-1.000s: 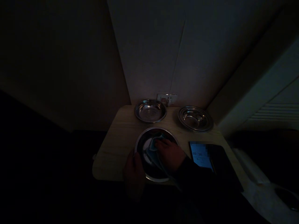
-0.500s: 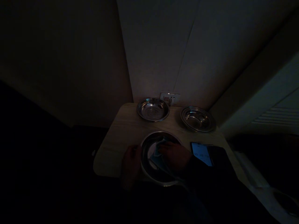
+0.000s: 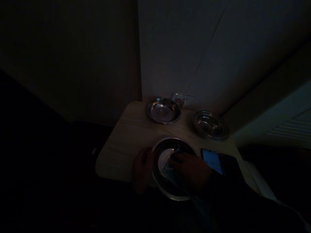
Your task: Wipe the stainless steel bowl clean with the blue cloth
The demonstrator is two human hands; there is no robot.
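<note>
The room is very dark, with a pale wall (image 3: 177, 48) rising behind a small bench (image 3: 121, 139) with a light, wood-grained top and rounded corners. At the near edge of it, in front of me, sits a wide metal bowl (image 3: 167, 144), open side up, its rim a thin bright ring and its flat bottom catching a pale patch of light. My left hand (image 3: 142, 170) is curled closed at the left side of that rim, thumb and fingers brought together on it, though the fingertips are lost in shadow. My right hand (image 3: 194, 171) reaches in over the right side, fingers bent and closed on a blue-green cloth (image 3: 171, 174), which I hold against the inside of the bowl. The cloth is bunched under my fingers and spreads toward the near wall; a dim bluish stretch shows past the rim, below my dark sleeve (image 3: 225, 191).

Just behind, on the far left, stands a shallow metal dish (image 3: 163, 111), and to its right, apart from it, a nested stack of metal dishes (image 3: 210, 124). Nearer me on the right lies a phone (image 3: 212, 161) with its screen lit, beside a flat black object (image 3: 232, 166). A socket plate (image 3: 182, 100) is set low in the wall.
</note>
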